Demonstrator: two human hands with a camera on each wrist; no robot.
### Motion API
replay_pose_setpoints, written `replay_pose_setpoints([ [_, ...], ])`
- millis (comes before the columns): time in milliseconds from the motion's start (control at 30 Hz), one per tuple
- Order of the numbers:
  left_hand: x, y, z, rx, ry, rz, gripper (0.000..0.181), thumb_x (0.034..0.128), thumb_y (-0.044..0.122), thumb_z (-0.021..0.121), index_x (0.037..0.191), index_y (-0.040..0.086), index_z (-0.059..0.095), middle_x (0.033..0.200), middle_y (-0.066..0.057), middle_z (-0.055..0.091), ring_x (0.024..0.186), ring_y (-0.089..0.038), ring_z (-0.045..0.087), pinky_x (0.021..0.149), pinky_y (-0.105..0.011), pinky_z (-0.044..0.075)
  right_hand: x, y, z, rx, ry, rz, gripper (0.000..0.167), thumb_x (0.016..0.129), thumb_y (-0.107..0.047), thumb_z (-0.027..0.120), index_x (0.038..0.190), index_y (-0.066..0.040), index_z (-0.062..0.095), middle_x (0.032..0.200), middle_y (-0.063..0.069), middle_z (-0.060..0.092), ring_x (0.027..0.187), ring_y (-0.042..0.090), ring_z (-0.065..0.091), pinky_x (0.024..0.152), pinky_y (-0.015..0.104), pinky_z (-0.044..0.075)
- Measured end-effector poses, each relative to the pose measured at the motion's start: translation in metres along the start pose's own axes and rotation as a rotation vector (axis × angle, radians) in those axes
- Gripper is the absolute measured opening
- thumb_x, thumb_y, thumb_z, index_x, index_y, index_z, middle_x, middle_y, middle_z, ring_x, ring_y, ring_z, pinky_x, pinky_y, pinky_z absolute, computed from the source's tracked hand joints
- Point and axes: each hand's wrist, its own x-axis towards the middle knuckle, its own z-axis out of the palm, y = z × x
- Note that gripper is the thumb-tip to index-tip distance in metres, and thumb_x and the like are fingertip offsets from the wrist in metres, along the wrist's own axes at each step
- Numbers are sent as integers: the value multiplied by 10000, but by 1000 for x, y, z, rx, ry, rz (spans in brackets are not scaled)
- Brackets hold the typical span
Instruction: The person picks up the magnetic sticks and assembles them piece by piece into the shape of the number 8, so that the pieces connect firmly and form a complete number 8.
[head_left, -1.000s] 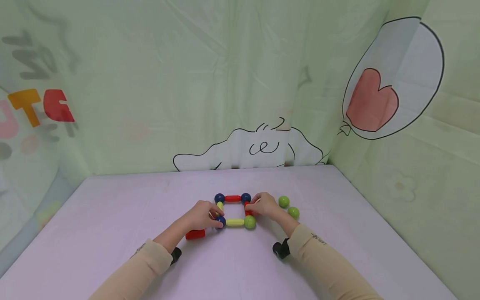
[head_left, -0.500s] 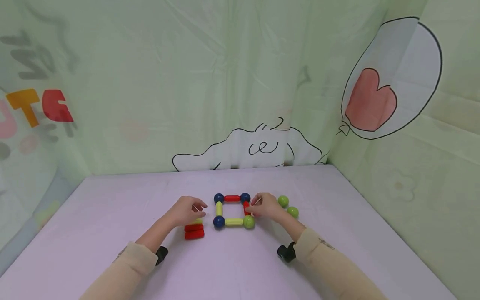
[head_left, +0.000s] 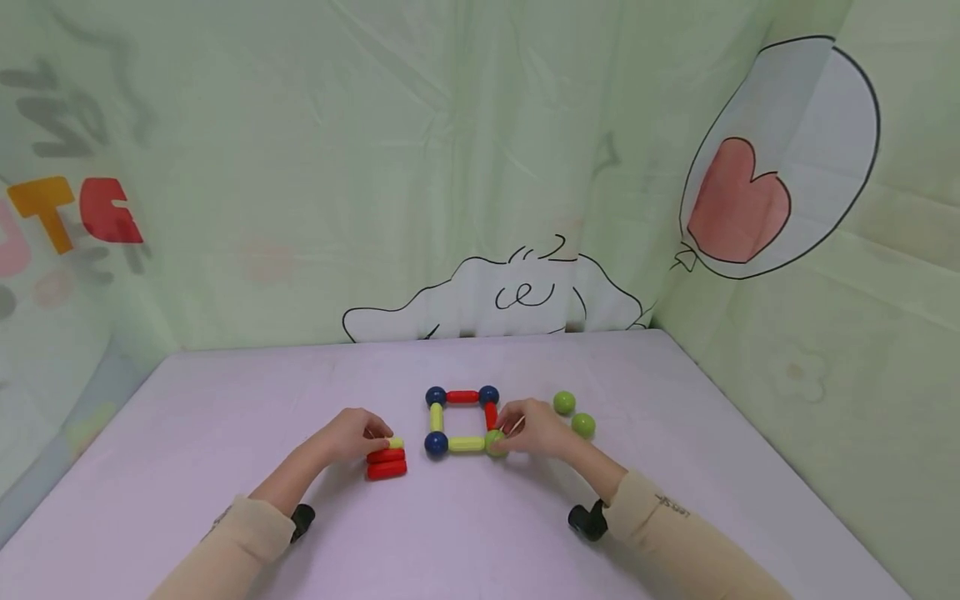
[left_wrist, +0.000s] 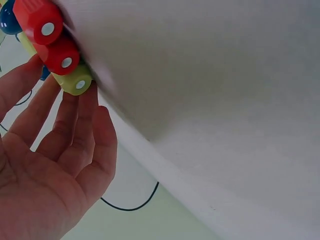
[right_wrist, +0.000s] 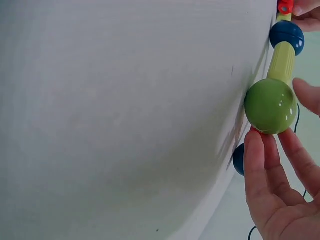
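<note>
Two red sticks (head_left: 386,469) lie near left; the half-bent left hand (head_left: 352,434) touches a yellow stick (left_wrist: 76,81) (grip unclear), the right hand (head_left: 537,428) pinches a green ball (right_wrist: 270,106)

Red and yellow rods (head_left: 467,444) link 4 balls (head_left: 437,443).

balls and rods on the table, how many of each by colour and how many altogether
Blue balls: 3
Green balls: 3
Red rods: 4
Yellow rods: 3
Total in view: 13
</note>
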Motion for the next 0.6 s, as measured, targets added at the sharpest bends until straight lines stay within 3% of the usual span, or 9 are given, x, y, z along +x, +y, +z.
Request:
replay_pose_setpoints([
  [300,-1,-1,1,11,6,6,139,848,44,621,970,32,685,857,-24,612,764,-148,522,718,-293,484,0,0,2,-10,6,-41,223,684,-123,797,864,-92,670,759,-9,582,708,131,534,614,242,474],
  [600,-4,2,-3,26,65,13,95,846,59,628,928,35,668,801,-21,585,739,-153,512,684,-290,470,3,-1,3,-13,33,33,232,675,-123,804,871,-115,681,774,-17,583,730,139,532,617,246,474],
])
